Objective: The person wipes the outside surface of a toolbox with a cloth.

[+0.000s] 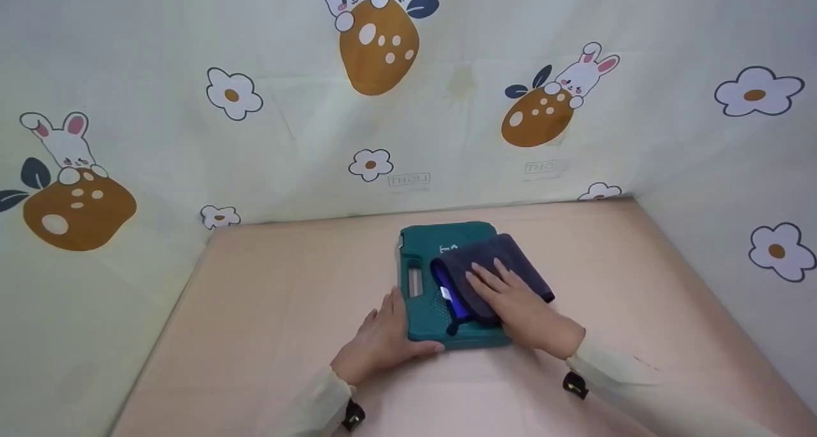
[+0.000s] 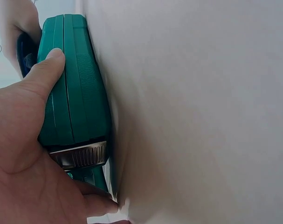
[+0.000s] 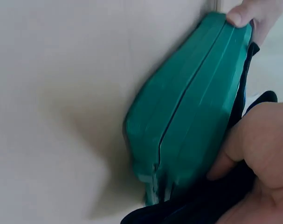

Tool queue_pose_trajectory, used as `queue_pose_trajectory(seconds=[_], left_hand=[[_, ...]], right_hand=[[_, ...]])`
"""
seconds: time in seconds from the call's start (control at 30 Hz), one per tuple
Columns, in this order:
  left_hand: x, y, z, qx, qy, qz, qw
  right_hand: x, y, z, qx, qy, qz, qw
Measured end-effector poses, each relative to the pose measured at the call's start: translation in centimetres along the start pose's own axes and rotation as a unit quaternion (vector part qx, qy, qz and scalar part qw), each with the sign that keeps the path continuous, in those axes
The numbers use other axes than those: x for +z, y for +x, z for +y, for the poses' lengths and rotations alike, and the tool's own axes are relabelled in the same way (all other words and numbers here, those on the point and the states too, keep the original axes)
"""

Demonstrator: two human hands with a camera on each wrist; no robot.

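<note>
A green hard plastic case point(image 1: 429, 319) with a handle opening lies flat on the table. My left hand point(image 1: 382, 335) steadies its near-left corner, fingers straight along the left side and thumb against the front edge. In the left wrist view, a metal-coloured latch point(image 2: 80, 155) shows beside that palm. On top of the case lies a folded dark grey cloth point(image 1: 510, 255) with a blue inner side, a white label and a black loop. My right hand point(image 1: 520, 312) rests flat on it, fingers extended. The cloth overhangs the case's right side.
The table point(image 1: 268, 284) has a pale pinkish cover. Behind and beside it hang pale sheets point(image 1: 287, 156) printed with rabbits, fruit and flowers. Dark bands point(image 1: 575, 385) sit at both sleeves.
</note>
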State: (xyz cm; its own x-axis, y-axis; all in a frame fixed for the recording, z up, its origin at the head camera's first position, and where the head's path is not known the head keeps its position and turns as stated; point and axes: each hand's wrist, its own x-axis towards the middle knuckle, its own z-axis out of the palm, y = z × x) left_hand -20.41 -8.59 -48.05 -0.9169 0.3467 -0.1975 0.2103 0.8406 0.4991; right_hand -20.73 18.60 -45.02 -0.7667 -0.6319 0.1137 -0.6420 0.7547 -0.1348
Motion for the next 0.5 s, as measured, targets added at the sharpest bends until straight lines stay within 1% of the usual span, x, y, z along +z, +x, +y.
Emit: queue_pose_trajectory(seconds=[0.1,0.23,0.5], left_hand=[[0.0,0.0,0.0,-0.003,-0.004,0.000,1.0000],[0.0,0.0,0.0,-0.005,-0.008,0.000,1.0000],[0.0,-0.1,0.1,-0.003,-0.011,0.004,0.9999]], right_hand=[[0.0,-0.5,-0.6,0.005,-0.009,0.007,1.000],[0.0,-1.0,-1.4,0.015,-0.005,0.007,1.000],[0.3,-1.3,-3.2,0.056,-0.007,-0.011,0.998]])
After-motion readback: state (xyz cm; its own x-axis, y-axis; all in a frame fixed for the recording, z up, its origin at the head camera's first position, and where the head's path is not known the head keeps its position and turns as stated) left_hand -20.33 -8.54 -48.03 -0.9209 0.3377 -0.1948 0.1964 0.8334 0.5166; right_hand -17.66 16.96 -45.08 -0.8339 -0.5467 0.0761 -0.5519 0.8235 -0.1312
